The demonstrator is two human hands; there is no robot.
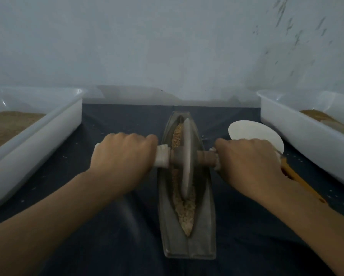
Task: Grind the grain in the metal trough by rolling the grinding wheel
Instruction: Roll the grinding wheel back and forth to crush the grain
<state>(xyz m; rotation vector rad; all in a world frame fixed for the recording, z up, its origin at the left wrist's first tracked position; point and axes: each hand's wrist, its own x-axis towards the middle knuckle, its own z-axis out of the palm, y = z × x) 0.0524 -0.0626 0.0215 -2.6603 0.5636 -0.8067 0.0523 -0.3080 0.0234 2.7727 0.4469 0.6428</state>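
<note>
A long, boat-shaped metal trough (pixel 187 246) lies in the lower centre of the frame, running from near the bottom edge up toward the middle, its grey surface dull. Along its narrow central groove sits coarse, pale tan grain (pixel 185 212), heaped thickest toward the near end. The grinding wheel (pixel 187 156), a thin grey disc, stands upright on edge in the groove at mid-frame, on a brown axle whose ends seem to be wrapped in white cloth, though the picture is soft there.
</note>
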